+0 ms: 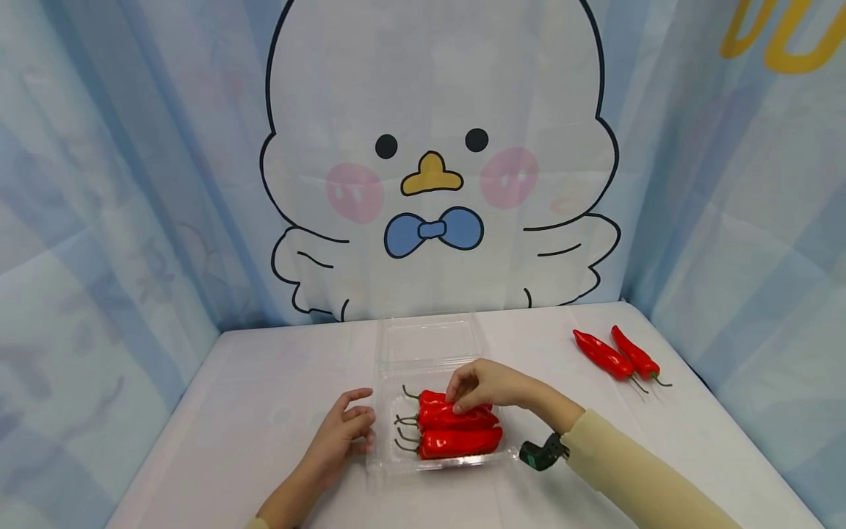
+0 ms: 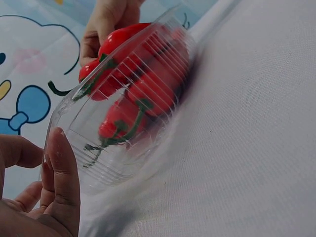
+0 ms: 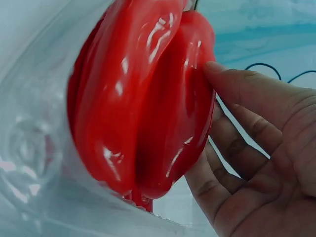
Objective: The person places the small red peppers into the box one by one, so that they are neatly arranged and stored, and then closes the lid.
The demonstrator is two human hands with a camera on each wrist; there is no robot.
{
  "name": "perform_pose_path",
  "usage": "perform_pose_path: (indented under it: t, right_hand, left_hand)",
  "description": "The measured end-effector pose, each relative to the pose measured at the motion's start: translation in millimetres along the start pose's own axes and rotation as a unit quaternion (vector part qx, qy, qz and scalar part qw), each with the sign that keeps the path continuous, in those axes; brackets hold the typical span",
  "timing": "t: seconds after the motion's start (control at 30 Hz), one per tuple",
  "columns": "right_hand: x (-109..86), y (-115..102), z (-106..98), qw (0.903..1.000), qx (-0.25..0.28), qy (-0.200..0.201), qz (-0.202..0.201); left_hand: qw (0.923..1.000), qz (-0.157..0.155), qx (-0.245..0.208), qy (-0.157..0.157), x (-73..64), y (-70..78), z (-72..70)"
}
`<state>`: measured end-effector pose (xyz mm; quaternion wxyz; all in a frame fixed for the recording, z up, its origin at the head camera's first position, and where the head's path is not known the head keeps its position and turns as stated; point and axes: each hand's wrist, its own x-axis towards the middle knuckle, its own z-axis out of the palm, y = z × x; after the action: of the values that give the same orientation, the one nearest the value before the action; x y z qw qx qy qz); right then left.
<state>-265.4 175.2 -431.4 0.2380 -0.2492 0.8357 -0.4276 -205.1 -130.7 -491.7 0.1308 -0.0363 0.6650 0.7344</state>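
Up close, we have the left hand [image 1: 340, 441] poised at the left side of the clear container [image 1: 456, 462], fingers loosely bent and spread, holding no pepper; whether the fingertips truly touch the rim, we can't tell. Just inside the container's near edge, we see the front red pepper [image 1: 460, 444], flat along that edge, its long axis running left to right, green stems poking toward the left hand.

One row deeper, and here's our key spot: the right hand [image 1: 492, 383] comes in from the right, over the far side of the row, thumb and fingers pinching the far pepper [image 3: 185, 103]. It lies right between those fingertips, lengthwise alongside its neighbours, stem end pointing left, away from the right wrist. So the right hand has the grip, while the left is nearest the stems, with a gap between.

Further back, we find the lid [image 1: 432, 342] lying open behind the tray. Out to the right, well apart, two loose peppers [image 1: 604, 356] lie slantwise, stems toward us, on the right hand's side. Behind everything, we've got the curtain [image 1: 436, 88] with its cartoon bird.
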Motion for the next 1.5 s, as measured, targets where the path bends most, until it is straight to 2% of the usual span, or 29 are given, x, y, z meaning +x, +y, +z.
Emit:
perform_pose_path:
  t: [0.23,0.53,0.83,1.1,1.5]
  right_hand:
    - [2.2,5.0,3.1,0.9984,-0.05,-0.002,-0.024]
    - [3.0,5.5,4.1,0.9964,-0.075,0.029,-0.026]
    - [2.6,6.8,6.3,0.9975,-0.065,0.018,-0.023]
    - [5.5,8.0,6.2,0.9973,-0.057,0.04,-0.025]
    - [6.9,12.7,6.9,0.9972,-0.057,0.042,-0.025]
  left_hand:
    - [1.0,-0.003,0.0,-0.002,-0.4,0.1,-0.6]
    - [1.0,-0.003,-0.004,-0.007,-0.4,1.6,-1.2]
    - [1.0,-0.006,-0.002,-0.001,0.6,2.8,-0.9]
    - [1.0,-0.007,-0.004,0.002,0.1,2.5,-1.3]
    - [1.0,-0.005,-0.002,0.0,0.0,2.6,-1.1]
